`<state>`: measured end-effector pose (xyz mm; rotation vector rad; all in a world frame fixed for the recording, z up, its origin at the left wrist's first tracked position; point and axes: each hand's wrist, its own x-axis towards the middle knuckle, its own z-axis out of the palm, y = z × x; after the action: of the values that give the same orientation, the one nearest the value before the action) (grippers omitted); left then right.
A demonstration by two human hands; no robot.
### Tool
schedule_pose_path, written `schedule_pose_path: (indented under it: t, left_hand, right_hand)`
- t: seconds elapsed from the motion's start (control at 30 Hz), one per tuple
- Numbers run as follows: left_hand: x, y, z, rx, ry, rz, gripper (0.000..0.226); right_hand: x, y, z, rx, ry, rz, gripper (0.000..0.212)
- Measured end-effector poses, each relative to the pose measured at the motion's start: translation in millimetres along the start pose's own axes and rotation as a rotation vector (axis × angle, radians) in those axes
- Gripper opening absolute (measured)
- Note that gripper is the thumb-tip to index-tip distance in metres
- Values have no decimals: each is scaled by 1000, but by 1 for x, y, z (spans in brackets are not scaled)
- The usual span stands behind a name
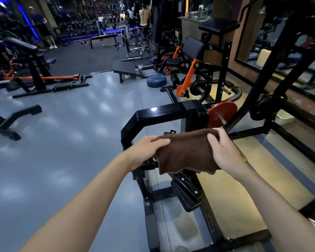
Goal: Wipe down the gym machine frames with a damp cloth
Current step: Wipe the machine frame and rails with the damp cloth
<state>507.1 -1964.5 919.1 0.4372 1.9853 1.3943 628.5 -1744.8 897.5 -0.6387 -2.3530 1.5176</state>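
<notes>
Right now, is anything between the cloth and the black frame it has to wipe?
Nothing visible. Both hands, left and right, hold the brown cloth just above the black frame, with only open air between.

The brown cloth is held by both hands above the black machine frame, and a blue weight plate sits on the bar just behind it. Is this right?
Not quite. The head view shows the weight plate is red. The rest stands.
</notes>
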Motion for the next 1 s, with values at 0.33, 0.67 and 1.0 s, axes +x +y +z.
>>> schedule_pose_path:
  t: [0.33, 0.67, 1.0]
  left_hand:
    - [16, -34, 13, -673, 49, -375, 45]
    - [11, -48, 44, 90, 46, -169, 32]
    - [27, -85, 52, 848, 8, 151, 18]
  right_hand:
    - [-6, 21, 5, 658, -229, 260, 47]
    - [-3, 46, 19, -316, -489, 72, 81]
    - [-3, 85, 47, -316, -54, 20, 36]
